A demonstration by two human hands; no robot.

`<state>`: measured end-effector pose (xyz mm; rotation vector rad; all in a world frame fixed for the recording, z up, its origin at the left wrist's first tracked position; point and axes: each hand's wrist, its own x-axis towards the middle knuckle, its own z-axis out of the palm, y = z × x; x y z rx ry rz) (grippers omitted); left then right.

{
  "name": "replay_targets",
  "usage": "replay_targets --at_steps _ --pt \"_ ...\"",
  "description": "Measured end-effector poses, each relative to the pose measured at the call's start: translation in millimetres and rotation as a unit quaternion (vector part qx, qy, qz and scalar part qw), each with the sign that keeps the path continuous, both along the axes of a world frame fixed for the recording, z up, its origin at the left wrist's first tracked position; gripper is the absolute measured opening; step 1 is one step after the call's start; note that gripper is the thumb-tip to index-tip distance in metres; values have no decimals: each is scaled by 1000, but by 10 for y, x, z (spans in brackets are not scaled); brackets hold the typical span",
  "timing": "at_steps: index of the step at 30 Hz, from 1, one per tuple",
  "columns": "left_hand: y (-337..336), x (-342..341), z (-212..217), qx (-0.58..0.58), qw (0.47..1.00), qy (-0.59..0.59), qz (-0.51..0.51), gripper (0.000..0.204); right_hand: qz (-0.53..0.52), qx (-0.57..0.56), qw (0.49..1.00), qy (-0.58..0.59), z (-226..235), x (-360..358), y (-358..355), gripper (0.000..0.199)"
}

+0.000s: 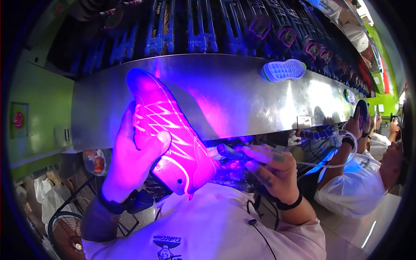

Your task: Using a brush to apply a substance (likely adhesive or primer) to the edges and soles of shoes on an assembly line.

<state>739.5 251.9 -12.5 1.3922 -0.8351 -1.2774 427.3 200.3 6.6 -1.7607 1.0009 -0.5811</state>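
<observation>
My left hand point(130, 162) grips a shoe upper point(167, 117) by its side, thumb pressed on the mesh. The shoe glows bright pink under purple light, with pale zigzag lines; its toe points up and to the left, over the metal bench. Between the fingers and thumb of my right hand point(277, 173) is a small brush point(229, 151) with a dark handle. Its pale tip meets the shoe's edge near the heel; whether it presses on it I cannot tell.
A pale shoe sole point(284, 70) lies on the metal bench point(242, 99). Beyond it runs a rack of blue bars point(201, 34). To the right a co-worker in white point(353, 186) holds a dark shoe part point(360, 113). A fan point(67, 236) stands at lower left.
</observation>
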Motion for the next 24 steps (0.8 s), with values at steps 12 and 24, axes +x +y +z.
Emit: replay_targets --at_steps 12,24 --pt "-56 -7 -73 47 980 178 79 46 42 -264 963 39 205 129 -278 56" --pt "-49 10 129 -36 993 61 95 59 52 -201 978 29 363 355 -443 42"
